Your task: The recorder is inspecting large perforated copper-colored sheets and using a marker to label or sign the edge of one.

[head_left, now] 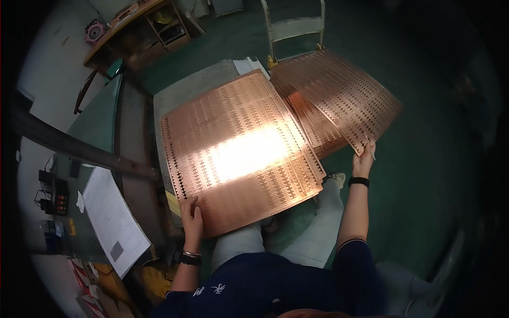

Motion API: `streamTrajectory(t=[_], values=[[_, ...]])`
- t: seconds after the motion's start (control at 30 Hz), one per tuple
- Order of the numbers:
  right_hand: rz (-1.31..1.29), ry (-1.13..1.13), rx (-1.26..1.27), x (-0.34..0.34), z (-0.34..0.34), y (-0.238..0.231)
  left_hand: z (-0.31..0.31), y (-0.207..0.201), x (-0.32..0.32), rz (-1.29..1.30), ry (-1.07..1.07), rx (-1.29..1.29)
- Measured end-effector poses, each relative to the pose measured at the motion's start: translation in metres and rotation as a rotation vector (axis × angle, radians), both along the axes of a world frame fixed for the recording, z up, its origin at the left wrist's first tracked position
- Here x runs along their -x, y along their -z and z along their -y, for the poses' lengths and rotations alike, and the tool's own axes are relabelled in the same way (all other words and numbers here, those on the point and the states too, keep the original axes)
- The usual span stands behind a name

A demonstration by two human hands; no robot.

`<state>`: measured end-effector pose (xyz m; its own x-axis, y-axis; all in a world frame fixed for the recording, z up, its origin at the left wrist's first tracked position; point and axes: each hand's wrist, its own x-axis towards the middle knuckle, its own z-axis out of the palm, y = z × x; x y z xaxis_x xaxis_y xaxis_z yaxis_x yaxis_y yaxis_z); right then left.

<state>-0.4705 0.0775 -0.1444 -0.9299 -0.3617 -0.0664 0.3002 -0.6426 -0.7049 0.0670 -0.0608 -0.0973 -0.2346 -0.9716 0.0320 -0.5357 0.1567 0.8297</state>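
A large copper-coloured sheet (222, 111) with rows of small cut-outs lies on top of a stack in front of me, strong light glaring off its middle. My left hand (192, 218) rests at its near left edge, thumb apart from the fingers and nothing visibly held. To the right, a second perforated copper sheet (350, 95) is tilted, its near corner pinched in my right hand (363, 160). Beneath it more copper sheets (307, 119) show, partly covered. A thin pale object, too small to name, shows beside my right fingers.
A grey board (191, 85) lies under the left stack. Behind the right sheets stands a pale metal trolley handle (296, 30). At left are a dark beam (79, 148), a sheet of paper (114, 217) and a black device (55, 197). A wooden desk (124, 26) stands far left.
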Motion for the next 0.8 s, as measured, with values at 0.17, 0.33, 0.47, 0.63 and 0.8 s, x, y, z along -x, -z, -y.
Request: streamTrajectory(t=[0.17,0.33,0.47,0.63,0.8], values=[[0.228,0.127,-0.164,-0.005,0.069,0.012,-0.027,-0.009,-0.017,0.358,-0.042,0.127],[0.27,0.07,-0.284,0.0,0.083,0.046,-0.035,-0.019,-0.028,0.39,-0.108,-0.034],[0.226,-0.125,-0.704,0.017,0.045,0.065,-0.04,-0.019,-0.04,0.447,-0.162,-0.103],[0.139,-0.107,-0.695,-0.016,-0.018,0.039,-0.038,-0.001,-0.059,0.061,-0.29,-0.287],[0.034,-0.202,-0.606,-0.079,-0.075,0.001,-0.034,-0.025,-0.056,-0.199,-0.361,-0.341]])
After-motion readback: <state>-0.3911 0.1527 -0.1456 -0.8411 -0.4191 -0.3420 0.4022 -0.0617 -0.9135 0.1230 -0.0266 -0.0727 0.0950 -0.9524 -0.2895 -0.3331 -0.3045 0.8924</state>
